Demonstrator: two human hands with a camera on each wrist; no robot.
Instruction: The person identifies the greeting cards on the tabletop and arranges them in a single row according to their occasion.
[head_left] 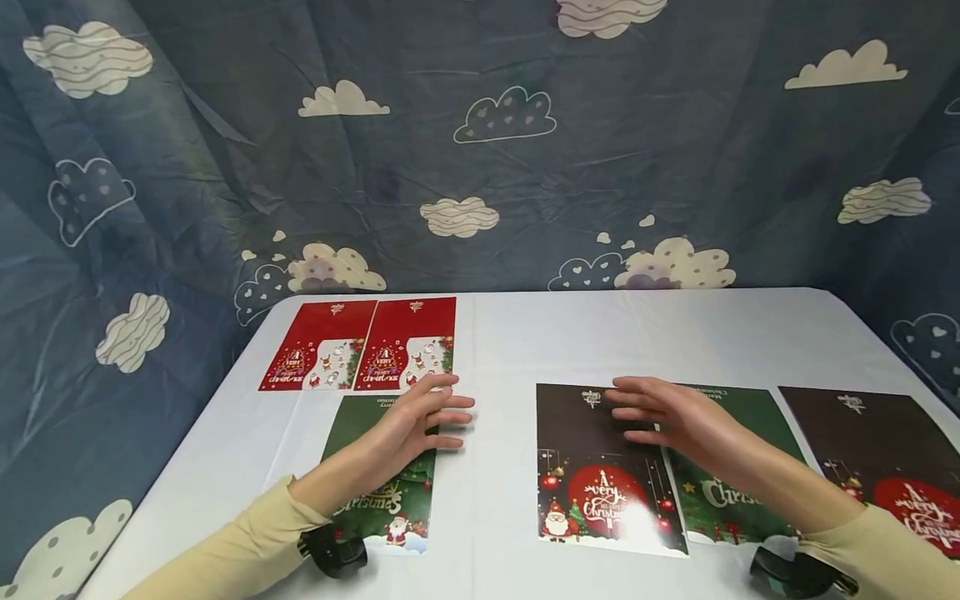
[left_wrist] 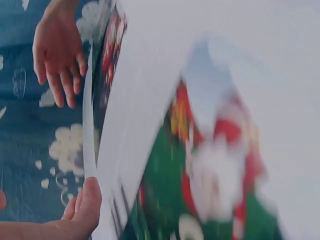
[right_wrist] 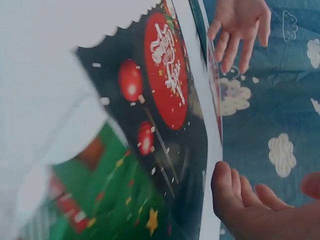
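My left hand (head_left: 416, 425) hovers with fingers extended over a green Christmas card (head_left: 412, 500) that lies flat on the table. To the right, my other hand (head_left: 678, 417) is held up with its fingers spread, over the edge where a dark card (head_left: 558, 425) with a red circle meets a second green card (head_left: 765, 425). Neither hand holds anything. In the left wrist view a blurred Santa print (left_wrist: 210, 180) shows on the green card. The right wrist view shows the dark card's red circle (right_wrist: 167, 70) beside the green card (right_wrist: 107, 185).
Two red Christmas cards (head_left: 330, 333) lie side by side at the back left of the white table (head_left: 600, 342). Another dark card (head_left: 847, 433) lies at the far right. A dark blue cloth with clouds (head_left: 420, 175) hangs behind. Black wrist devices (head_left: 337, 554) sit under both forearms.
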